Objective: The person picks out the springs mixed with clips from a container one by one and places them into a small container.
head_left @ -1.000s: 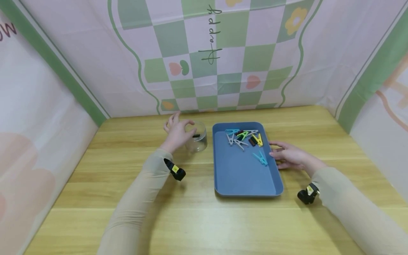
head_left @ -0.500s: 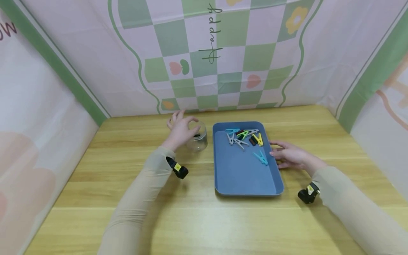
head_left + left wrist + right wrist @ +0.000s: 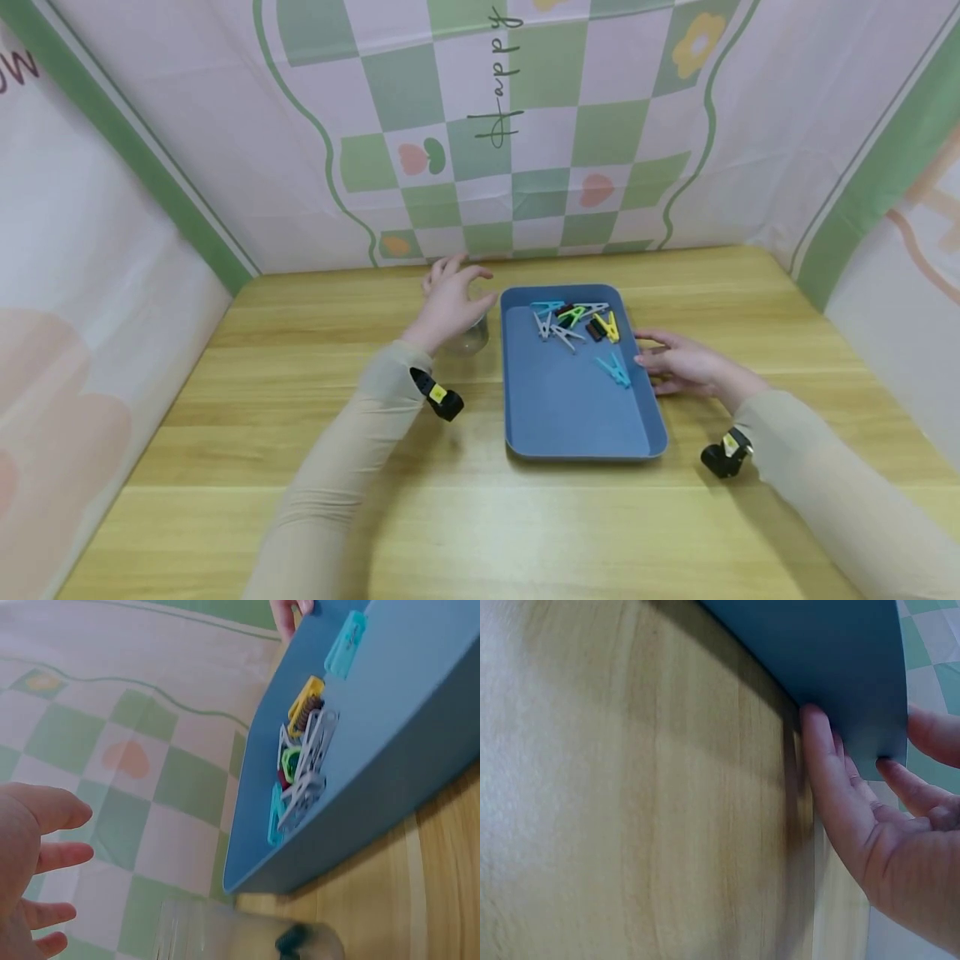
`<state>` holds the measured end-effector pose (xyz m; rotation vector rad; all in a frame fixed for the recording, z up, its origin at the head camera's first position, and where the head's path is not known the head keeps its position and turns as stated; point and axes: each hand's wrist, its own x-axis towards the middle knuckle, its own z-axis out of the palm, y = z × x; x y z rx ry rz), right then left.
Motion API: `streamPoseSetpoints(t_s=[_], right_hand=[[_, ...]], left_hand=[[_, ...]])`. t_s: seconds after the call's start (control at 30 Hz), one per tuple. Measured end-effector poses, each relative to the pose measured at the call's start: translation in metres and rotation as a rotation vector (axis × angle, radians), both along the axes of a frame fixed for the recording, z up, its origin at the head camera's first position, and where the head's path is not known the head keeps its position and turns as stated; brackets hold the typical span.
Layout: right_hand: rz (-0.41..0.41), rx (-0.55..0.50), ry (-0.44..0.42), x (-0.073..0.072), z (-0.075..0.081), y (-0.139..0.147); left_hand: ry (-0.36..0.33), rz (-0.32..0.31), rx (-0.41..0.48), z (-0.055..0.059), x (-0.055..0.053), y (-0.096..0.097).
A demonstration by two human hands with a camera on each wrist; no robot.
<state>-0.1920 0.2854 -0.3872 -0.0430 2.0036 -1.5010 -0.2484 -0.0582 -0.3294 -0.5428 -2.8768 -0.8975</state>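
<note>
- Wood-grain counter (image 3: 480,533) was seen nearest, crossed by two beige sleeves (image 3: 322,500), with a small black camera (image 3: 724,455) strapped at each wrist.
- A blue tray (image 3: 577,421) was set on it. Its right wall was touched from outside by the right hand (image 3: 686,367), the fingers somewhat spread; with a harder push, the tray could be slid or tilted.
- Inside, one turquoise clip (image 3: 615,372) was placed near the right wall.
- Just left of the tray, a clear jar (image 3: 471,338) was partly hidden; a small dark item (image 3: 291,939) was held inside.
- Near its mouth, the left hand (image 3: 450,308) was spread, nothing visibly pinched. By a low wrist, the jar could be toppled.
- Grey clips (image 3: 567,336), a yellow clip (image 3: 607,327) and brown pieces (image 3: 595,331) were crowded farther back; if tangled, several could be lifted together.
- Behind, a checked cloth (image 3: 540,196) was hung.
</note>
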Motion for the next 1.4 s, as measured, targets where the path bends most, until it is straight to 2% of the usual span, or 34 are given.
streamPoseSetpoints(t_s=[0.23, 0.5, 0.87, 1.1, 1.4], right_hand=[[0.000, -0.006, -0.002, -0.001, -0.001, 0.000], [-0.004, -0.007, -0.005, 0.000, -0.001, 0.000], [-0.022, -0.003, -0.017, 0.001, -0.002, 0.001], [-0.018, 0.002, -0.009, 0.001, -0.002, 0.000], [-0.013, -0.005, -0.007, 0.001, 0.000, 0.000]], left_hand=[[0.006, -0.020, -0.022, -0.002, 0.004, 0.021], [0.001, -0.061, 0.005, -0.007, 0.011, 0.049], [-0.041, -0.091, 0.008, -0.025, 0.011, 0.089], [-0.071, -0.073, -0.037, -0.036, 0.012, 0.103], [-0.098, -0.075, -0.034, -0.041, 0.014, 0.113]])
